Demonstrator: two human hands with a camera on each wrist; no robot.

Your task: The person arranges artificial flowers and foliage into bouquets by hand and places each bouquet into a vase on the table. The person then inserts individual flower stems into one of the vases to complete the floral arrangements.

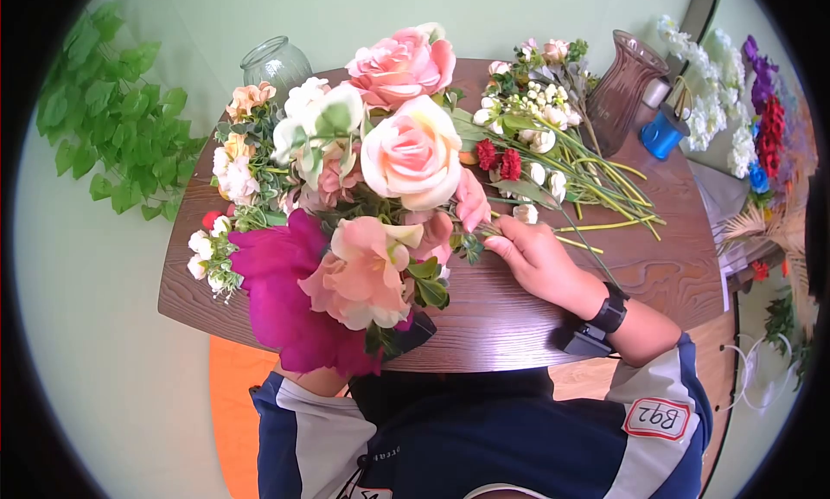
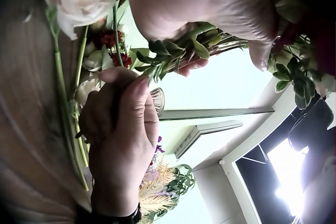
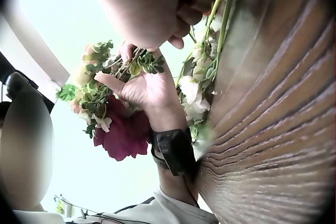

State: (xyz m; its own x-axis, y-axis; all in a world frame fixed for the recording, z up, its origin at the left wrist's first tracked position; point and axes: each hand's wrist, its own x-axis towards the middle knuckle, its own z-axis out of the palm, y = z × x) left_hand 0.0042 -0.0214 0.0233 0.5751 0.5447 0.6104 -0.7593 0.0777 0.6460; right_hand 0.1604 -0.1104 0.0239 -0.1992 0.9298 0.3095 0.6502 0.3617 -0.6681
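My left hand grips the gathered stems of an artificial bouquet, its thumb extended along them; the blossoms hide most of this hand in the head view. The bouquet has a pale pink rose, a deeper pink rose, a peach flower and a big magenta bloom. Just right of it, my right hand is curled with thumb against forefinger around a stem, whose dark end pokes from the fist in the left wrist view. Leafy sprigs hang between both hands.
Loose white flowers and green stems lie across the wooden table. A purple-tinted vase and blue spool stand back right, a clear glass jar back left. More flowers lie left.
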